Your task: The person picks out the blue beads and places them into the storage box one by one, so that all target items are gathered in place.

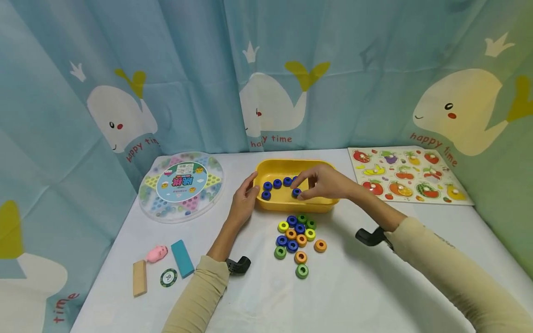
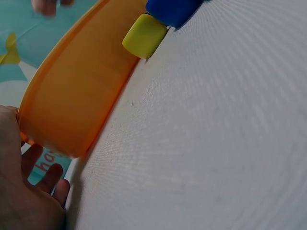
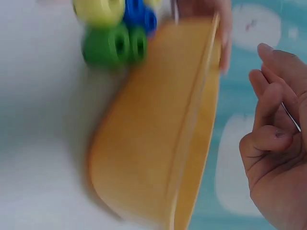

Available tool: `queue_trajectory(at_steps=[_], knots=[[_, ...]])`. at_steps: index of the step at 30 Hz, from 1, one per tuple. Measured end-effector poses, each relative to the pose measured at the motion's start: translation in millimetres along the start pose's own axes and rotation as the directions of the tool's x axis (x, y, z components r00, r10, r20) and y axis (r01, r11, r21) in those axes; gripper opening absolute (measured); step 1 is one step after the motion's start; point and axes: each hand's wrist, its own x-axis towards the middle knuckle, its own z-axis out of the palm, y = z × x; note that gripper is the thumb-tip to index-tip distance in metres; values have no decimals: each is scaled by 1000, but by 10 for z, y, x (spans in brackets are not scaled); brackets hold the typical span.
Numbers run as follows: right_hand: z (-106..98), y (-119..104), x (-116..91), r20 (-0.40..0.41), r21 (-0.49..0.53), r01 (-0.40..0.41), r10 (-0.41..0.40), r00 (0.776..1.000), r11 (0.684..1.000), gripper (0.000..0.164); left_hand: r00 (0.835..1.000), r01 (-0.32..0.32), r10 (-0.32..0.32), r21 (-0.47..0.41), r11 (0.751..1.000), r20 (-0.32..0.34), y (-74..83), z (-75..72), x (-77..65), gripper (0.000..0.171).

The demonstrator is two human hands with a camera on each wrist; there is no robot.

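At the left end of a yellow plastic box (image 1: 291, 208), my left hand (image 1: 243, 201) grips the rim. The left wrist view shows the thumb at the edge and fingers around the end of the orange-looking wall (image 2: 76, 91). Over the box's right half is my right hand (image 1: 325, 181), thumb and index finger apart, framing a blue ring (image 1: 296, 193) in the head view. In the right wrist view that hand (image 3: 278, 143) stands off the rim, its other fingers bent, with no ring visible in it. Several more blue rings (image 1: 277, 184) lie inside the box.
In front of the box lie several loose blue, green, yellow and orange rings (image 1: 301, 240). A round game board (image 1: 181, 185) is at left, a fruit puzzle board (image 1: 410, 175) at right. A pink pig (image 1: 157, 253), blocks (image 1: 182, 258) and a chip (image 1: 168, 277) sit front left.
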Motion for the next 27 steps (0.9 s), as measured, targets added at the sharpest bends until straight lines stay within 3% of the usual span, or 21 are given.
queue_trajectory(at_steps=[5,8,13,27], knots=[[337,-227,-342,73,12,76,-76,994,997,23,1000,-12,13,-19,1000,5,72,-36,-8,44],[569,-219,-453,114,8,96,-96,989,995,24,1000,-11,11,-23,1000,12,202,-59,-55,44],[830,-114,-509,117,-28,98,-94,989,995,23,1000,10,-9,-7,1000,13,353,-63,-126,45],[901,-29,-460,187,-100,173,-152,970,980,25,1000,1,-1,1,1000,13,391,-39,-140,44]])
